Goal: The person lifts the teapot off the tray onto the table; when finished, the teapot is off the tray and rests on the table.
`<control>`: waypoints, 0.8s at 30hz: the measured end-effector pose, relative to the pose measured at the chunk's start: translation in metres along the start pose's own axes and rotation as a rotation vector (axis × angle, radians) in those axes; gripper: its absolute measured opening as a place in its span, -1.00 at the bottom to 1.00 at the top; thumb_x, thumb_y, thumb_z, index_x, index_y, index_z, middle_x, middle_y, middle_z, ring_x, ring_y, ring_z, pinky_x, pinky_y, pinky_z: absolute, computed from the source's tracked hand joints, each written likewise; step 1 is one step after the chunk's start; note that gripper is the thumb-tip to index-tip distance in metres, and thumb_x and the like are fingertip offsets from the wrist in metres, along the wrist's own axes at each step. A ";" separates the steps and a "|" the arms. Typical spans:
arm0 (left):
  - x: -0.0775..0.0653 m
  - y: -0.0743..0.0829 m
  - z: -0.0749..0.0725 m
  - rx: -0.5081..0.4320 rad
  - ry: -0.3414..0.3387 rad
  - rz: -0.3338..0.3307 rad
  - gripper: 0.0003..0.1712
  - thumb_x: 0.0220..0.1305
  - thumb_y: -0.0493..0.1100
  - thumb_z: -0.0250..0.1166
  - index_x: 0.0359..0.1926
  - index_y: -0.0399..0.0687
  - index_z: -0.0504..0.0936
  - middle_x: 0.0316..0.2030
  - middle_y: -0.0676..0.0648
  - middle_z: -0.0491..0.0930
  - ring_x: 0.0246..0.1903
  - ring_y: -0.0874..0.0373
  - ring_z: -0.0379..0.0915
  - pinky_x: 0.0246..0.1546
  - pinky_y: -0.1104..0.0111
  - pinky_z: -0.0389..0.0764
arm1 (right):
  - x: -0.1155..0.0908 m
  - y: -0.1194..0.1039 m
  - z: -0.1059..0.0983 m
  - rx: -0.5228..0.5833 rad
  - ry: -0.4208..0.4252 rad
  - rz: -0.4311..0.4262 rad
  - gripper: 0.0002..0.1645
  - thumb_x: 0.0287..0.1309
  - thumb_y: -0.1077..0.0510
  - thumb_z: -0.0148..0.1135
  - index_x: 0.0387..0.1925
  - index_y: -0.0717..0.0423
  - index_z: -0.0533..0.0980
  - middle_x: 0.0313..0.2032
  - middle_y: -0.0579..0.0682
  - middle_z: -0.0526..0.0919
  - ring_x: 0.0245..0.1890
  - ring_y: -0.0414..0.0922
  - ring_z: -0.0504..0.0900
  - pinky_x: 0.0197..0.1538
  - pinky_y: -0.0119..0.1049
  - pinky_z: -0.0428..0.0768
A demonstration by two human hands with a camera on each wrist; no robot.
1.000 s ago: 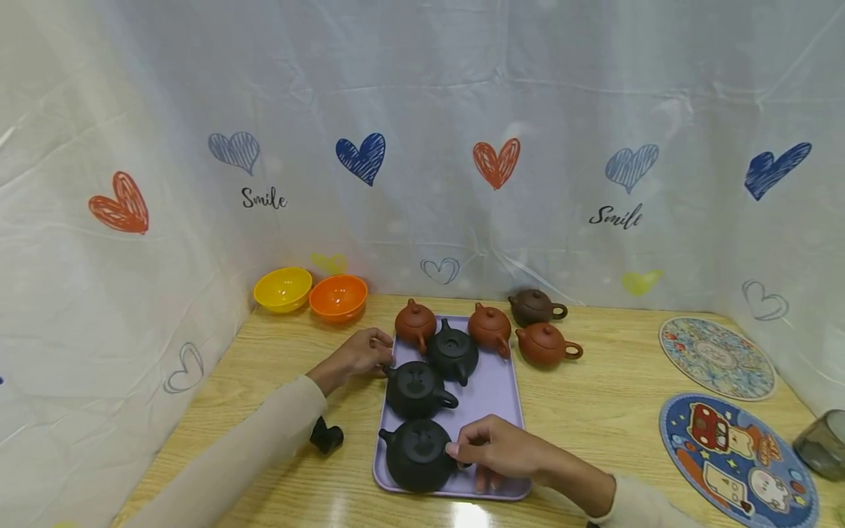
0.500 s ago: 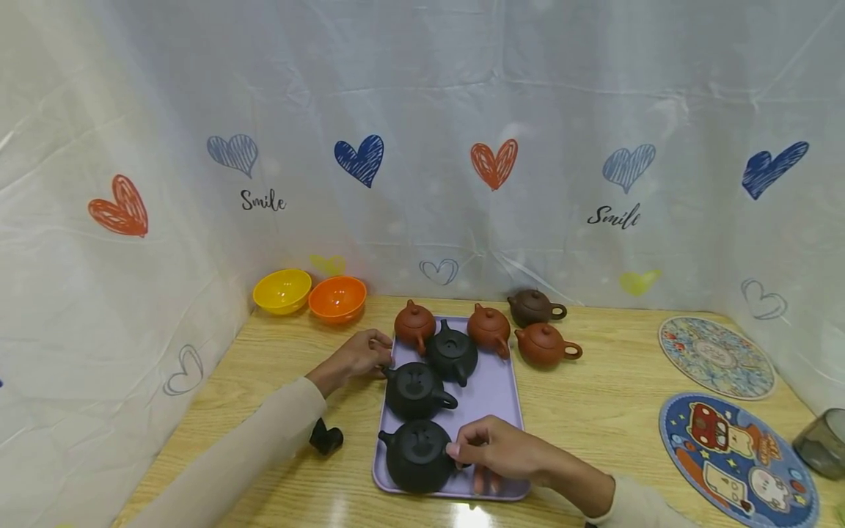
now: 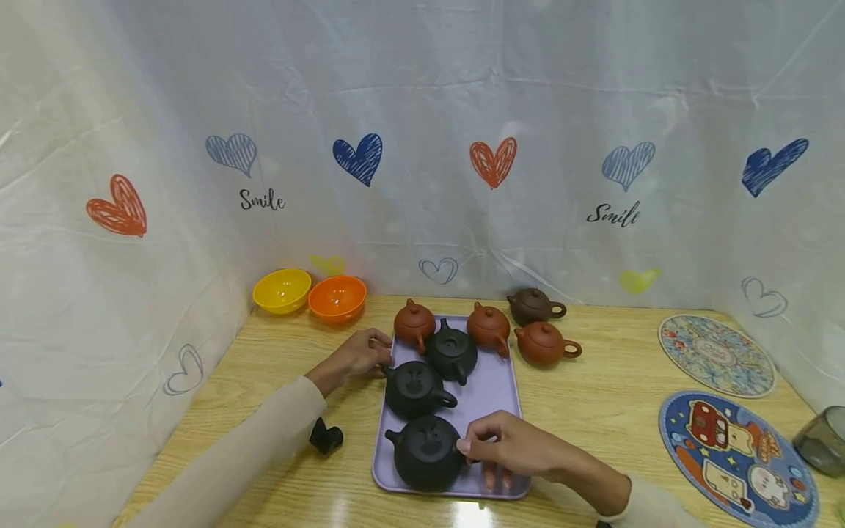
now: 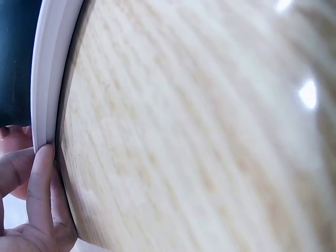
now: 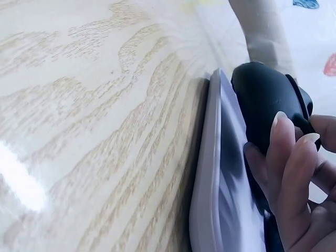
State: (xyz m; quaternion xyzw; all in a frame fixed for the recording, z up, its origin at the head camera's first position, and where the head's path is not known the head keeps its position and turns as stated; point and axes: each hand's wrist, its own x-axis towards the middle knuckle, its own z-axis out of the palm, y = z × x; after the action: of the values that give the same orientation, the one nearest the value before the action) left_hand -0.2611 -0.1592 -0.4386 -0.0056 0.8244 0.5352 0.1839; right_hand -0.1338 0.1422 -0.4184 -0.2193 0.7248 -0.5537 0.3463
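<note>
My right hand (image 3: 515,444) pinches the handle of the nearest black teapot (image 3: 429,455), over the front end of a lilac tray (image 3: 488,385). In the right wrist view, fingers (image 5: 294,178) meet at the dark handle; whether the pot rests on the tray is hard to tell. At the tray's left side, my left hand (image 3: 361,353) pinches the rim (image 4: 50,79), beside the spout of a second black teapot (image 3: 414,390). Behind it on the tray sit another black teapot (image 3: 452,353) and two small red-brown teapots, left (image 3: 414,323) and right (image 3: 488,326).
Right of the tray stand a red-brown teapot (image 3: 544,343) and a dark brown one (image 3: 531,306). Yellow (image 3: 282,291) and orange (image 3: 338,298) bowls stand back left. A small black object (image 3: 326,438) lies by the left sleeve. Two round mats (image 3: 733,455) and a cup (image 3: 825,440) are at right.
The nearest black teapot has shifted slightly right and tilted a little, my right hand moving with it. My left hand has stayed at the tray rim.
</note>
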 end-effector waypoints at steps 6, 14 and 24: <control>0.000 0.002 0.000 0.007 0.003 -0.004 -0.57 0.24 -0.36 0.29 0.13 -0.33 0.46 -0.14 -0.23 0.60 -0.31 0.14 0.58 -0.29 0.34 0.73 | -0.008 0.001 -0.010 -0.049 -0.007 -0.045 -0.54 0.40 0.00 0.18 -0.33 0.41 0.54 -0.49 0.02 0.58 -0.62 -0.25 0.56 -0.62 -0.48 0.47; 0.000 0.002 0.001 0.004 -0.005 -0.001 -0.57 0.25 -0.35 0.30 0.13 -0.33 0.46 -0.11 -0.24 0.59 -0.31 0.13 0.58 -0.27 0.33 0.74 | -0.024 0.004 -0.029 -0.084 -0.037 -0.103 -0.60 0.44 0.06 0.12 -0.31 0.38 0.55 -0.53 -0.02 0.60 -0.60 -0.29 0.60 -0.64 -0.49 0.50; -0.001 0.003 0.000 0.002 0.010 -0.027 -0.60 0.27 -0.34 0.30 0.12 -0.29 0.47 -0.12 -0.23 0.59 -0.30 0.11 0.59 -0.28 0.36 0.73 | -0.048 0.011 -0.055 -0.083 -0.048 -0.115 -0.65 0.49 0.14 0.05 -0.26 0.40 0.54 -0.43 0.35 0.56 -0.55 -0.28 0.63 -0.64 -0.44 0.55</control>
State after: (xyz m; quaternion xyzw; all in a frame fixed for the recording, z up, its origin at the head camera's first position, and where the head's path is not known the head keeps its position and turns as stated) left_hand -0.2607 -0.1577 -0.4358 -0.0192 0.8258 0.5318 0.1869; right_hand -0.1424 0.2143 -0.4082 -0.2879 0.7250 -0.5366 0.3219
